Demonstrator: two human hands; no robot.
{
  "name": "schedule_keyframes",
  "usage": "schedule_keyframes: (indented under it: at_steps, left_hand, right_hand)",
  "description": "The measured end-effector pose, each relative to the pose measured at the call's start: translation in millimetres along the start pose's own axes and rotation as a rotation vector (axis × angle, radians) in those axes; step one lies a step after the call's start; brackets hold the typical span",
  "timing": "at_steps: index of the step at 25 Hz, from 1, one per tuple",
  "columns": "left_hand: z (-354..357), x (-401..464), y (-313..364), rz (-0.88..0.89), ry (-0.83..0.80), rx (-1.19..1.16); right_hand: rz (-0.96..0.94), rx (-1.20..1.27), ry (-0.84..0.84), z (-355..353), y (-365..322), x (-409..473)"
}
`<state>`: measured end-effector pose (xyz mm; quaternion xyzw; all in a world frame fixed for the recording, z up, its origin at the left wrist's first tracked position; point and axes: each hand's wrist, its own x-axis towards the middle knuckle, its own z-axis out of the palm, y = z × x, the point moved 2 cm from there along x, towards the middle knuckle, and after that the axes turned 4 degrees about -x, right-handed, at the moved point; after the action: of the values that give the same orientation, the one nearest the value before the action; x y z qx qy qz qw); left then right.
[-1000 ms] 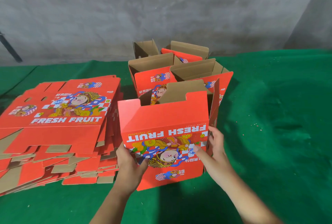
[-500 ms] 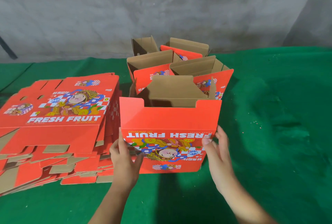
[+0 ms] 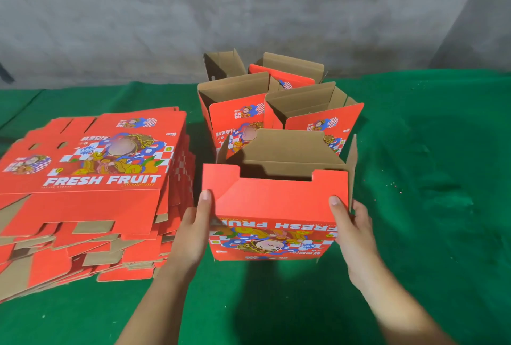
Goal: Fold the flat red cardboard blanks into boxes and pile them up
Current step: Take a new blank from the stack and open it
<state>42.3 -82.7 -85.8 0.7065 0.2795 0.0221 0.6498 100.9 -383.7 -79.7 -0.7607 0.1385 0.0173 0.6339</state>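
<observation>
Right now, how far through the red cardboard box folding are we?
Done: several folded red cardboard boxes stand open-topped at the back of the green cloth-covered table. In hand: another red box, its print upside down, gripped at its sides by the left hand and right hand. Left: a thick stack of flat red blanks beside it.

Two bare forearms, no sleeves, watch or rings seen; left hand [image 3: 193, 237] and right hand [image 3: 352, 234] ungloved, nails short and unpainted
</observation>
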Motion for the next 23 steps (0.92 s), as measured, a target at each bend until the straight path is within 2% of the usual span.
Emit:
schedule_keyframes:
  at_steps: [3,5,8,10,14,17,18,19,21,23]
  left_hand:
    - [-8.5,3.0,21.7,0.005,-0.026,0.036]
    - [-10.0,2.9,29.1,0.075,-0.070,0.020]
    - [-1.3,-1.5,45.5,0.446,-0.071,-0.014]
    - [2.4,-6.6,55.4,0.601,-0.110,0.015]
    - [-9.9,-4.9,74.2,0.571,-0.214,0.223]
    - [-11.7,-3.9,88.7,0.584,-0.407,0.578]
    - [-11.1,0.1,89.9,0.592,-0.417,0.645]
    - [-12.4,4.0,90.1,0.587,-0.368,0.643]
    - [-18.8,16.4,84.3,0.537,-0.132,0.474]
    - [-21.6,17.6,76.2,0.621,0.076,0.488]
  right_hand:
    - [0.053,0.013,-0.064,-5.4,2.4,0.4]
    - [0.056,-0.027,-0.112,-7.5,1.4,-0.9]
    - [0.065,-0.081,-0.139,-8.3,-1.9,-4.8]
    - [0.067,-0.085,-0.129,-10.0,-2.7,-7.5]
    - [0.046,-0.095,-0.123,-11.3,1.5,-16.8]
    - [0.020,-0.089,-0.115,-10.0,5.5,-22.7]
    - [0.013,-0.087,-0.106,-10.1,5.3,-24.4]
    - [0.005,-0.081,-0.099,-9.3,5.0,-25.9]
    - [-0.013,-0.074,-0.087,-7.5,4.9,-28.5]
    - [-0.059,-0.101,-0.064,-7.2,5.0,-31.2]
